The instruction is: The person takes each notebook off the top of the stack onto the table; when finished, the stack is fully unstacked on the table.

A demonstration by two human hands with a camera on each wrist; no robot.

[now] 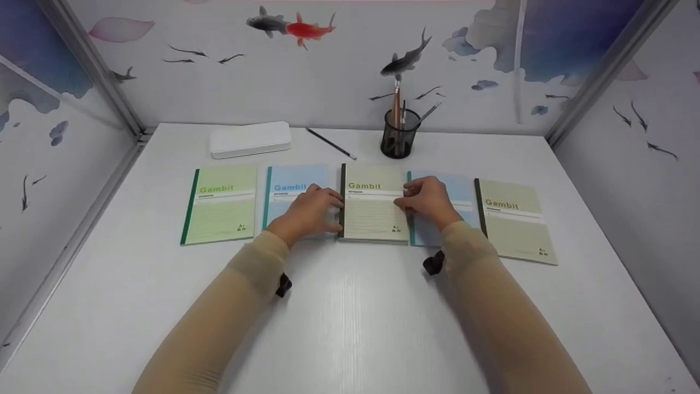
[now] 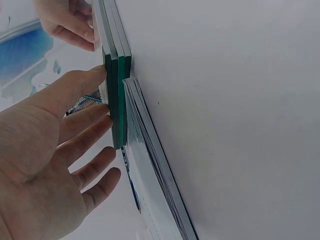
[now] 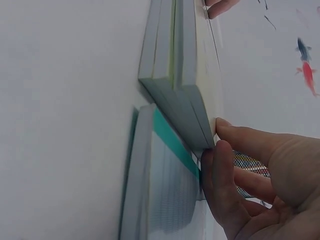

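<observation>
A short stack of Gambit notebooks [image 1: 374, 216] lies mid-table, a beige one with a dark spine on top and green spines [image 2: 121, 95] under it. My left hand [image 1: 313, 212] is at the stack's left side, its extended fingertips against the spines; its palm [image 2: 35, 150] shows in the left wrist view. At the opposite edge, my right hand [image 1: 429, 200] pinches the top notebook, thumb over the cover and bent fingers at the side. Blue notebooks [image 1: 275, 178] flank the stack, the left one partly under my left hand, the right one [image 3: 172, 200] partly under my right.
A green notebook [image 1: 221, 213] lies at the far left of the row, another beige notebook [image 1: 517, 227] at the far right. Behind are a white case [image 1: 250, 140], a dark pencil [image 1: 331, 143] and a black mesh cup [image 1: 398, 137] with brushes. Printed walls [image 1: 350, 65] enclose the table.
</observation>
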